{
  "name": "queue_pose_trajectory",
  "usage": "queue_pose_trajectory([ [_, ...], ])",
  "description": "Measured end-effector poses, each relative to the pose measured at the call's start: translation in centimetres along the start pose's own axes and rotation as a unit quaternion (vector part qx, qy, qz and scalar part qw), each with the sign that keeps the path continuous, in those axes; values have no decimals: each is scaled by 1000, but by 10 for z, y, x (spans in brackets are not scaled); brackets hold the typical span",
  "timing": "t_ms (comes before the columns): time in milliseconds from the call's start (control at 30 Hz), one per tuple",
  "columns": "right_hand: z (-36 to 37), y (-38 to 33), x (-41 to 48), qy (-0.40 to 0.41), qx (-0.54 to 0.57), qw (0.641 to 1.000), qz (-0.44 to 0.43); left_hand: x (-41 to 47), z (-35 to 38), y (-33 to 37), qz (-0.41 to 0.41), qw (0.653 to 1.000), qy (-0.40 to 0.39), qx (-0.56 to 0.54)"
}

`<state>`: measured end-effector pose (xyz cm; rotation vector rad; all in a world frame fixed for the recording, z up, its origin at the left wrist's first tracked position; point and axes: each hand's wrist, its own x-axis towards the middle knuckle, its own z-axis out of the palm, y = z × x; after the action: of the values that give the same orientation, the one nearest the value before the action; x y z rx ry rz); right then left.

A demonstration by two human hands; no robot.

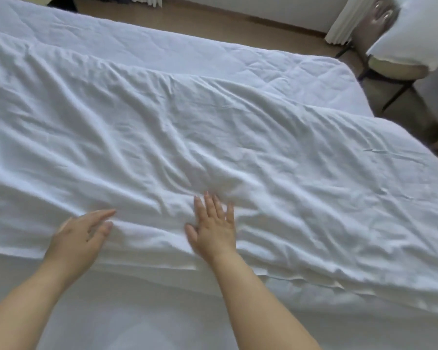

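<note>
You are pressing your flat left hand (80, 232) and right hand (214, 227) on the near edge of the wrinkled white cotton duvet (213, 137), lying lengthwise left-to-right.

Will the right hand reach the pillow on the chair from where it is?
Probably not. The right hand lies flat on the white sheet near the person, and the pillow sits on a chair past the far corner of the bed.

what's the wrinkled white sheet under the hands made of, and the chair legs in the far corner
White sheet: woven fabric, likely cotton, with a matte finish. It holds many soft creases and shows thin layered edges at the near side. Chair legs: thin, dark and straight, so probably painted metal, though they are too blurred to be sure.
</note>
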<state>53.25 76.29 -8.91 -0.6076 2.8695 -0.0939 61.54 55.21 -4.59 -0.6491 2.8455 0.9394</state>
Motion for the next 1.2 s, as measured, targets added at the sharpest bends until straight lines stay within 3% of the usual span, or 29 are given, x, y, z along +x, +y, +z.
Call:
queue_pose_trajectory([
  [100, 14, 125, -63, -6, -20, 993, 117, -11, 43, 27, 16, 996, 3, 85],
  [200, 10, 254, -142, -11, 2, 958, 285, -22, 104, 83, 78, 995, -26, 61],
  [267, 8, 309, -180, -13, 20, 937, 349, -29, 146, 127, 127, 991, -33, 39],
  [400, 14, 361, -203, 50, 24, 940, 337, -50, 219, 224, 169, 984, -51, 22],
  [500, 8, 367, -194, 145, 54, 939, 306, -72, 273, 281, 300, 947, -74, 87],
  [600, 2, 398, -193, 82, 52, 953, 288, -95, 321, 306, 362, 902, -115, 204],
  [700, 11, 463, -217, 34, 31, 925, 376, -105, 341, 304, 350, 902, -112, 225],
  [800, 20, 533, -259, -12, 206, 802, 560, -103, 341, 301, 363, 899, -89, 227],
  [867, 25, 564, -280, 30, 402, 644, 651, -104, 339, 303, 356, 898, -96, 241],
  [900, 26, 570, -287, 44, 501, 561, 657, -104, 339, 304, 350, 898, -97, 248],
  [967, 26, 573, -290, 46, 663, 447, 599, -104, 341, 304, 343, 898, -102, 255],
  [1033, 17, 572, -280, 84, 747, 385, 535, -104, 342, 305, 336, 897, -113, 266],
  [1100, 10, 569, -263, 135, 761, 369, 516, -102, 342, 306, 336, 887, -138, 286],
  [1200, 8, 572, -247, 286, 722, 332, 536, -101, 337, 309, 335, 875, -144, 318],
])
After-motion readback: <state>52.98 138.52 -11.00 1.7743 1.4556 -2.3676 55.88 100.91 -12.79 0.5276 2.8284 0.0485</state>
